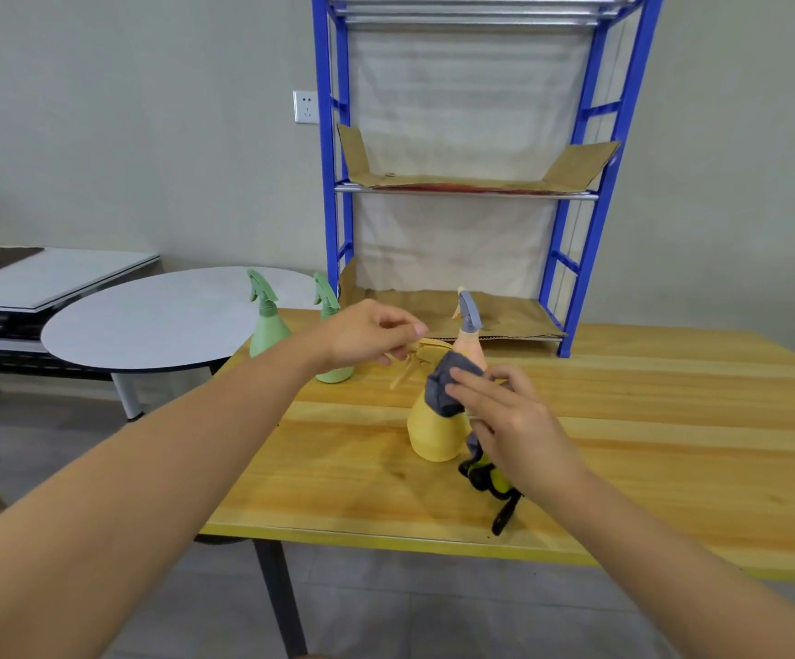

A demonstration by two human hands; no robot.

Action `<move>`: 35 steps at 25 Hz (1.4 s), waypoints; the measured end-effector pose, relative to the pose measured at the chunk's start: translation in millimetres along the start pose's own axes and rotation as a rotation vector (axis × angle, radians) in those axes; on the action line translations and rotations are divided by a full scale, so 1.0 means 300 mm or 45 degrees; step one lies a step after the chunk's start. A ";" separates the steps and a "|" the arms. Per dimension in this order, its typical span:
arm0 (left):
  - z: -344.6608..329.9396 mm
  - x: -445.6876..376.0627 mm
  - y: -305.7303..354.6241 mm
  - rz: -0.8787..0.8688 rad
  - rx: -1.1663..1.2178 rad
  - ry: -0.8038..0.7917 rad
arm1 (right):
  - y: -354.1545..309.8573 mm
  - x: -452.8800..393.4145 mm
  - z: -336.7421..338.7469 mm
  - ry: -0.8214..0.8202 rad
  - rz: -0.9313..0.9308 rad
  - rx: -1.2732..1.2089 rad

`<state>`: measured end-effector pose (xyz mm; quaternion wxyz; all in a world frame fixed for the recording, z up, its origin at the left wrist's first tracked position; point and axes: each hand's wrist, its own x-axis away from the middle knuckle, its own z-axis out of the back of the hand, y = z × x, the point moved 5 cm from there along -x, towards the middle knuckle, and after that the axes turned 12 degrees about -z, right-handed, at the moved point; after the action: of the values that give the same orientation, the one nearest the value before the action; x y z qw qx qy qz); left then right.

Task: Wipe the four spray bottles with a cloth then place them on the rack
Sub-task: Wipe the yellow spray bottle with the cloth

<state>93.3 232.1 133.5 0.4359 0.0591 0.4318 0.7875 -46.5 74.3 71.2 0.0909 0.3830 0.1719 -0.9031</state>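
On the wooden table (623,420), hands grip the upright yellow bottle's (433,435) nozzle and cloth (443,392).

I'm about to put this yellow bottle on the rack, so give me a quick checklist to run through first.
1. Yellow spray bottle held at its top by left hand: ok.
2. Grey cloth in right hand, on the bottle: ok.
3. Wiped all round: cannot tell.
4. Lower shelf of rack free of bottles: ok.
5. Path clear: not ok, the orange spray bottle stands between.
6. Two green spray bottles upright, apart: ok.
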 end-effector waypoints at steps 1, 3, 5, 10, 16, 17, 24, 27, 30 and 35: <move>-0.004 0.003 -0.005 -0.016 0.022 0.029 | -0.014 -0.020 0.003 0.051 -0.007 0.031; -0.015 0.004 -0.006 -0.048 0.047 0.067 | -0.035 -0.048 -0.014 0.114 -0.035 0.045; -0.020 -0.005 -0.009 -0.055 0.038 0.062 | -0.063 -0.050 -0.060 0.073 -0.072 -0.031; -0.014 -0.004 0.001 -0.043 -0.034 0.056 | -0.123 0.002 -0.143 -0.108 0.082 -0.090; -0.017 -0.004 -0.007 -0.054 -0.016 0.065 | -0.102 -0.033 -0.129 -0.048 -0.019 -0.086; -0.015 -0.003 -0.006 -0.052 -0.019 0.064 | -0.122 -0.015 -0.142 -0.103 0.066 -0.011; -0.014 -0.002 -0.008 -0.067 -0.038 0.040 | 0.028 -0.025 -0.018 0.093 -0.164 0.083; -0.021 -0.001 0.003 -0.074 -0.073 0.043 | 0.000 -0.027 -0.022 0.110 -0.098 0.119; -0.024 -0.004 0.005 -0.093 -0.077 0.043 | -0.067 -0.054 -0.047 0.092 0.065 0.093; -0.023 -0.006 0.007 -0.072 -0.167 0.047 | 0.070 0.006 -0.049 0.016 -0.169 0.102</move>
<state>89.9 225.8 131.3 0.4530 0.0036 0.3888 0.8023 -31.9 60.4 55.3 0.0141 0.3798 0.1611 -0.9108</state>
